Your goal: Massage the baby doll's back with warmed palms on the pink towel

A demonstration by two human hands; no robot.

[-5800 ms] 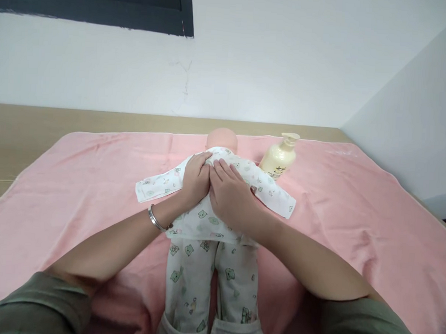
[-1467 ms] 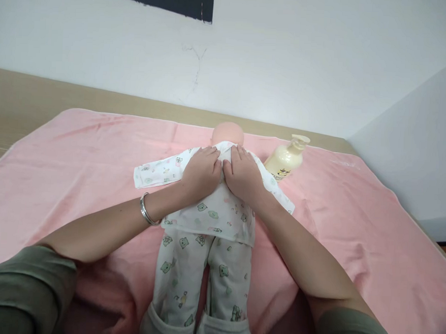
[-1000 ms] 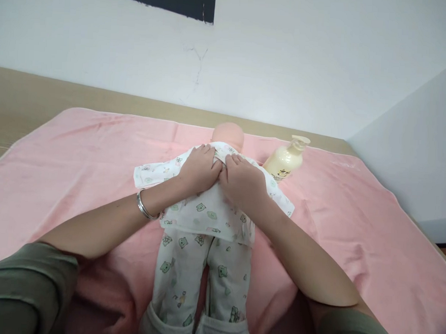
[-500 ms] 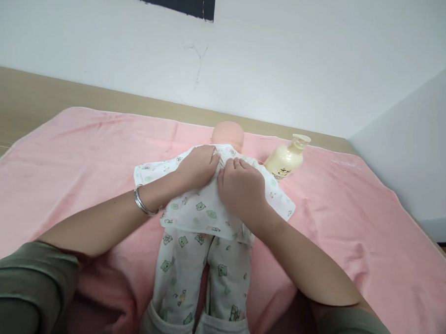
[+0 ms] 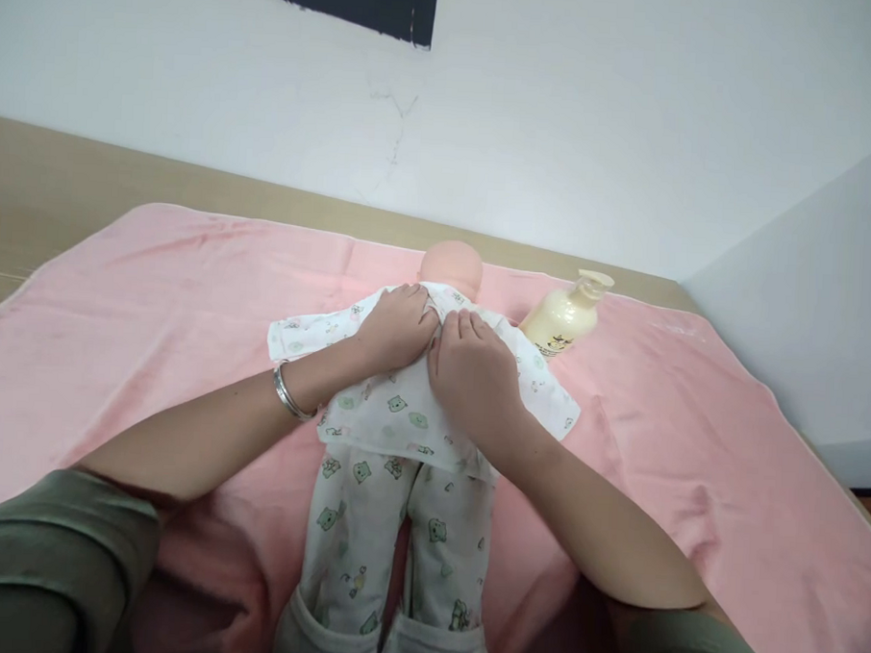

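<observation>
A baby doll (image 5: 451,265) lies on a pink towel (image 5: 155,295), head away from me, dressed in a white top (image 5: 403,417) and trousers (image 5: 390,527) printed with little bears. My left hand (image 5: 396,330), with a silver bracelet on the wrist, lies on the doll's upper body with its fingers curled at the collar. My right hand (image 5: 473,371) rests beside it, fingertips pressed into the cloth near the neck. Both hands touch each other over the top's collar.
A cream pump bottle (image 5: 566,318) lies tilted on the towel just right of the doll's head. The towel covers a wooden surface (image 5: 44,189) against a white wall. A second wall closes in on the right.
My hands stayed at the doll's collar, shifting slightly and curling their fingers into the cloth. The view has tilted a little to the left.
</observation>
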